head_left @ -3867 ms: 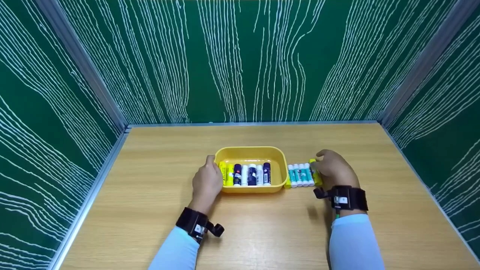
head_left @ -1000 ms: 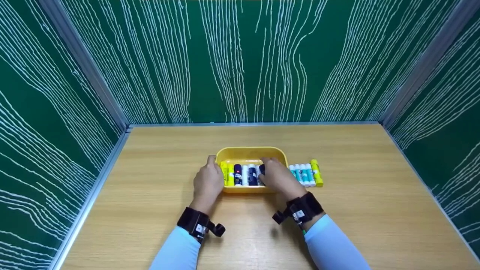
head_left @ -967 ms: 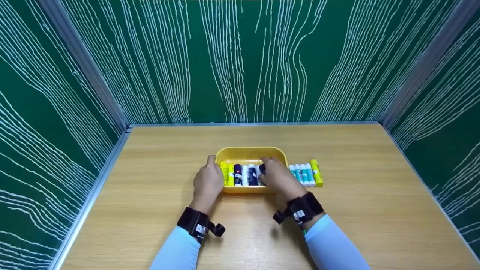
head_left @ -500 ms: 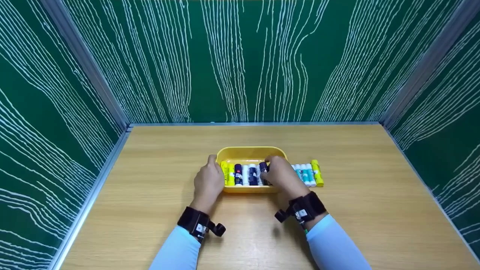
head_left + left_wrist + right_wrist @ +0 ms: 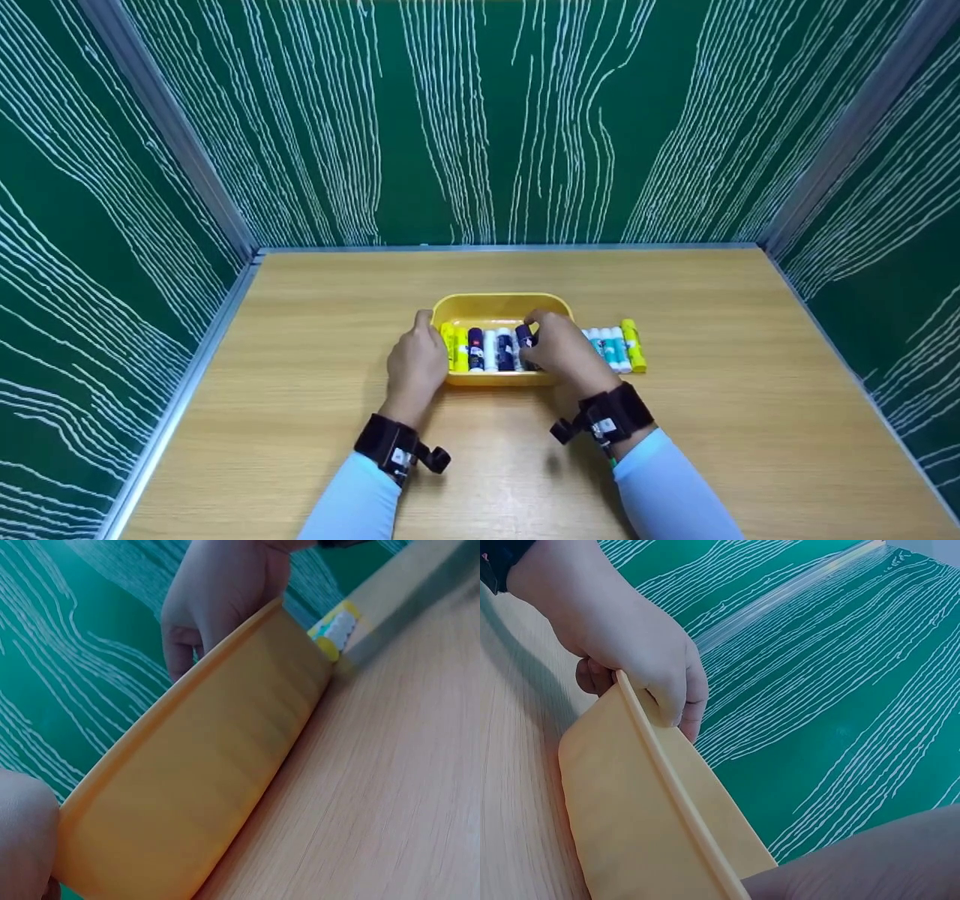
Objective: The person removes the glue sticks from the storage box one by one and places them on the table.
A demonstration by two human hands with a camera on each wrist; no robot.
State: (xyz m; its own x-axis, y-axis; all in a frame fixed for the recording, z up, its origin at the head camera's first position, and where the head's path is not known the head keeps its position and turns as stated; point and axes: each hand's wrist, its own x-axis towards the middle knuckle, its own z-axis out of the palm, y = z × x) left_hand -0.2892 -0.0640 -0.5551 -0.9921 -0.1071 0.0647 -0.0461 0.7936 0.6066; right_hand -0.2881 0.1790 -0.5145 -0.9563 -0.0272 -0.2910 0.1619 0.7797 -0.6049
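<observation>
In the head view my left hand (image 5: 417,360) grips the left rim of a yellow plastic container (image 5: 495,379). The right wrist view shows that hand's fingers (image 5: 694,690) over the rim. My right hand (image 5: 566,349) reaches inside the container's right end. Its thumb and fingers are on a dark navy glue stick (image 5: 523,336), partly hidden by the hand. To the left lies a row of glue sticks: yellow ones (image 5: 460,351), a dark one (image 5: 475,350), a white one (image 5: 490,350) and another dark one (image 5: 505,351). From the left wrist view, the container's outer wall (image 5: 187,757) hides its contents.
Just right of the container lies a row of white-and-teal glue sticks (image 5: 606,349) on the wooden table (image 5: 495,465). A yellow glue stick (image 5: 634,346) ends that row. Green panels (image 5: 517,120) with white wavy lines enclose the back and sides.
My right hand has left the yellow glue stick at the outer row's right end and moved left into the container. The dark glue stick there has shifted slightly left. My left hand stays put.
</observation>
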